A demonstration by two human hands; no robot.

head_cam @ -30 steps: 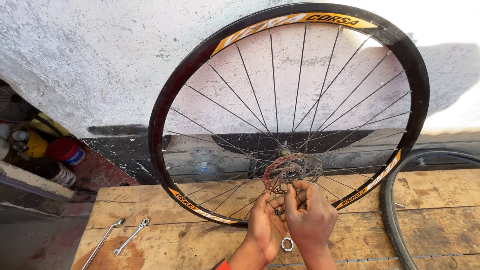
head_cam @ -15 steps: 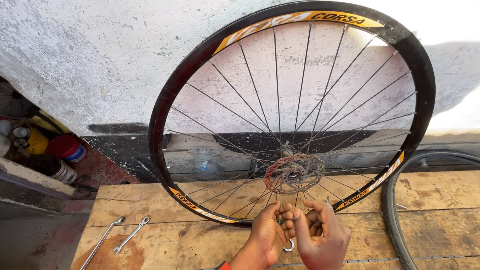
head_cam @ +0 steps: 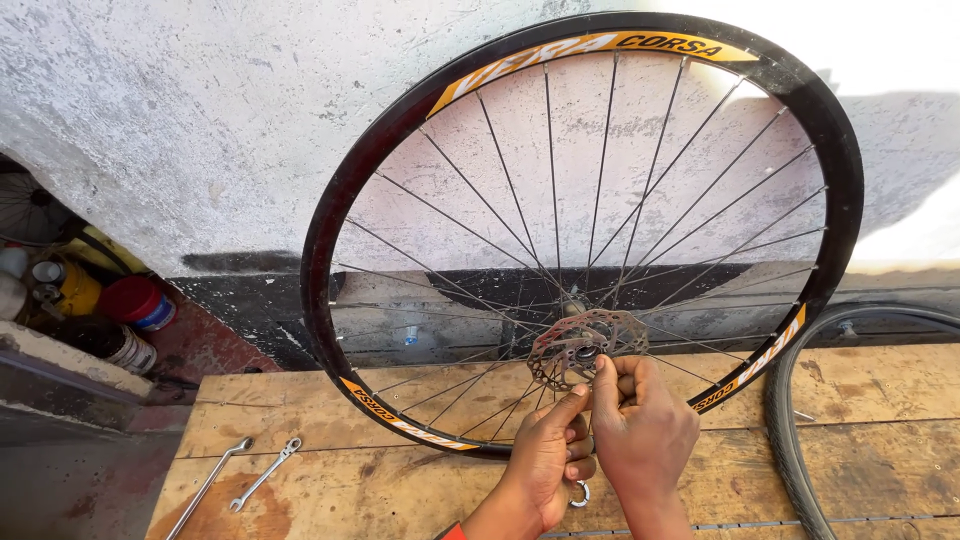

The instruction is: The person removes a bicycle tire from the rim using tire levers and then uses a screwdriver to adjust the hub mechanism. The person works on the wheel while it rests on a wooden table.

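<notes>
On a rough plank table (head_cam: 300, 430), scuffed and stained, a bicycle wheel (head_cam: 330, 200) stands upright on its rim, leaning back against a patchy whitewashed wall (head_cam: 180, 110) with a dark band along its base. Sunlight falls across the right side of the wall and planks. Two slim wrenches (head_cam: 235, 478) lie side by side near the table's left front corner. Beyond that edge, lower down, paint tins (head_cam: 140, 300) and other containers sit crowded together. A loose black tyre (head_cam: 790, 420) curves along the right side of the table, just beside the wheel.

The wheel is black with orange stripes, its flat face turned toward the camera, so the axle points out toward the person. At the hub, low in the wheel, sits a perforated brake disc (head_cam: 570, 350), also facing outward.

Both hands are raised to that disc from below. The left hand (head_cam: 545, 455) is curled, thumb and fingertips touching the disc's lower edge. The right hand (head_cam: 640, 430) is closed in a pinch at the hub centre; whatever it grips is too small to make out. A small metal ring (head_cam: 580, 493) shows just under the left hand.
</notes>
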